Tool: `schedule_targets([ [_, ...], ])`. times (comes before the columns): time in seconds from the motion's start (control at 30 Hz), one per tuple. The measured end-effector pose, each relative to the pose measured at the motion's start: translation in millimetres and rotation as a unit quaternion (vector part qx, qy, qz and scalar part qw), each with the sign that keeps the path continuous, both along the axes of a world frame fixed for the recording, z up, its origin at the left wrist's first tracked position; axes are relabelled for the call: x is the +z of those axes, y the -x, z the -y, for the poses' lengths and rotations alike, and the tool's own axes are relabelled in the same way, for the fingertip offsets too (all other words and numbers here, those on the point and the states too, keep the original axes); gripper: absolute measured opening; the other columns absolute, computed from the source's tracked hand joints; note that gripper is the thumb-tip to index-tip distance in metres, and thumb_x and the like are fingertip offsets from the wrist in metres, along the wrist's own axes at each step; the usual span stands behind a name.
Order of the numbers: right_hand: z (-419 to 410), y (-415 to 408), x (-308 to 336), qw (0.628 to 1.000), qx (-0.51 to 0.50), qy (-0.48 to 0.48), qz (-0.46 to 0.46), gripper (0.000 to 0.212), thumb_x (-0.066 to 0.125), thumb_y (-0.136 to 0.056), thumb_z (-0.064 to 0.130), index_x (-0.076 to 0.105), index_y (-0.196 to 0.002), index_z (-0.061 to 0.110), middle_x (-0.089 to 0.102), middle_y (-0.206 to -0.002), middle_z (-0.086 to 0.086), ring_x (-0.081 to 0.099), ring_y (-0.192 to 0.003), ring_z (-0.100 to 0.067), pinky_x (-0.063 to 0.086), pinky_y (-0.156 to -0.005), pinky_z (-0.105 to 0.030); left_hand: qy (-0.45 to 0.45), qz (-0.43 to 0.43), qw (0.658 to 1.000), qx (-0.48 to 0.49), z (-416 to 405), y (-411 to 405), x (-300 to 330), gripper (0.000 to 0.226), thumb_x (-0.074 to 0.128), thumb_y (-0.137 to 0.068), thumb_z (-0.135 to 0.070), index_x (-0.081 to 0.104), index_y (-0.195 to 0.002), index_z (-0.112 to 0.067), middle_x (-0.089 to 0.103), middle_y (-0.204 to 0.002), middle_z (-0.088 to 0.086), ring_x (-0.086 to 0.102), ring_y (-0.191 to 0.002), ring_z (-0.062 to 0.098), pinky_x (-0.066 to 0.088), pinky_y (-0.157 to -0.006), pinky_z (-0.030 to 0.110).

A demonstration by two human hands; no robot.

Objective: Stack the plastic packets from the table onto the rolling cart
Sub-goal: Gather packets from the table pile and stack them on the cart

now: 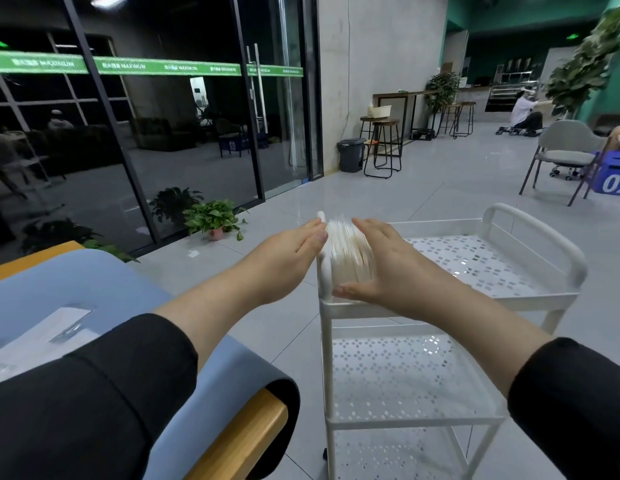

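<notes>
A person in dark sleeves is standing between a table (211, 368), draped in a smooth blue cover over a wooden edge, and a white rolling cart (530, 296) with perforated metal trays and rounded tube handles, working over pale floor tiles in a glass-fronted hall. A batch of plastic packets (348, 252), thin, pale and glossy, is standing on edge at the near left corner of the cart's top tray, hard against the corner post, its long axis running away from the camera. The left hand (294, 245) is lying flat with straight fingers against the outer, left side of the batch, while the right hand (381, 268) is pressing its open palm and extended fingers against the right side, thumb low near the tray rim; the two are sandwiching the packets rather than curling round them. Both hands are equally near. More clear packets (59, 329) are lying flat on the table to the left, apparently waiting to be carried across next.
</notes>
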State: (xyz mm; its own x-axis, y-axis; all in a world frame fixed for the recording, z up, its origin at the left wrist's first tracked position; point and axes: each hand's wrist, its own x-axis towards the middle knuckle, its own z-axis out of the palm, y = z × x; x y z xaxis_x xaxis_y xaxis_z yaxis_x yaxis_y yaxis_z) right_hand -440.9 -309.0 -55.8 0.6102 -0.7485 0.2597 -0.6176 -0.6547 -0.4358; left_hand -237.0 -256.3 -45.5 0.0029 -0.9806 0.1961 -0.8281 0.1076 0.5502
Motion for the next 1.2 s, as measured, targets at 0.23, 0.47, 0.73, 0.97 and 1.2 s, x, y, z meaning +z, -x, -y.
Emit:
schedule_targets([
  [0.23,-2.8,-7.4,-1.0,0.999,-0.015,0.025,0.027,0.099,0.074,-0.079,0.054,0.017,-0.157,0.03,0.024,-0.159,0.014,0.034,-0.141,-0.009,0.036,-0.11,-0.031,0.012,-0.009,1.0,-0.004,-1.0,5.3,0.4,0.05,0.029,-0.11,-0.037,0.036,-0.157,-0.022,0.029,-0.164,-0.014,0.022,-0.15,-0.002,0.014,-0.124,0.022],
  [0.47,9.4,-11.6,-2.0,0.998,-0.041,0.04,0.022,0.093,0.07,-0.085,0.054,0.019,-0.158,0.025,0.026,-0.16,0.007,0.035,-0.143,-0.014,0.035,-0.114,-0.036,0.02,-0.009,1.0,0.001,-0.3,5.1,-0.9,0.049,0.029,-0.111,-0.037,0.038,-0.156,-0.023,0.031,-0.163,-0.015,0.024,-0.149,-0.003,0.017,-0.125,0.025],
  [0.73,12.9,-10.2,-0.6,0.997,-0.012,-0.044,0.061,0.1,0.071,-0.084,0.057,0.013,-0.16,0.026,0.019,-0.164,0.008,0.024,-0.149,-0.01,0.023,-0.119,-0.03,0.023,-0.023,0.999,0.011,-0.1,7.4,-0.7,0.049,0.032,-0.11,-0.038,0.039,-0.156,-0.022,0.033,-0.162,-0.013,0.026,-0.149,-0.001,0.018,-0.125,0.028],
  [0.97,22.5,2.3,5.8,0.963,-0.04,-0.175,0.2,0.078,0.042,-0.096,0.067,0.017,-0.16,0.03,0.025,-0.164,0.011,0.033,-0.147,-0.011,0.031,-0.12,-0.044,0.044,0.026,0.998,0.024,-6.0,23.1,13.1,0.055,0.037,-0.106,-0.051,0.039,-0.156,-0.027,0.035,-0.161,-0.013,0.03,-0.149,0.007,0.022,-0.121,0.026],
  [1.2,34.5,11.5,0.8,0.924,-0.066,-0.268,0.263,0.04,0.041,-0.108,0.03,0.05,-0.13,-0.001,0.047,-0.144,-0.023,0.05,-0.129,-0.04,0.053,-0.101,-0.045,-0.033,0.294,0.955,-0.012,13.0,63.0,38.5,0.107,0.057,-0.079,-0.08,0.024,-0.158,-0.016,0.023,-0.166,-0.001,0.022,-0.152,0.018,0.025,-0.122,0.046],
])
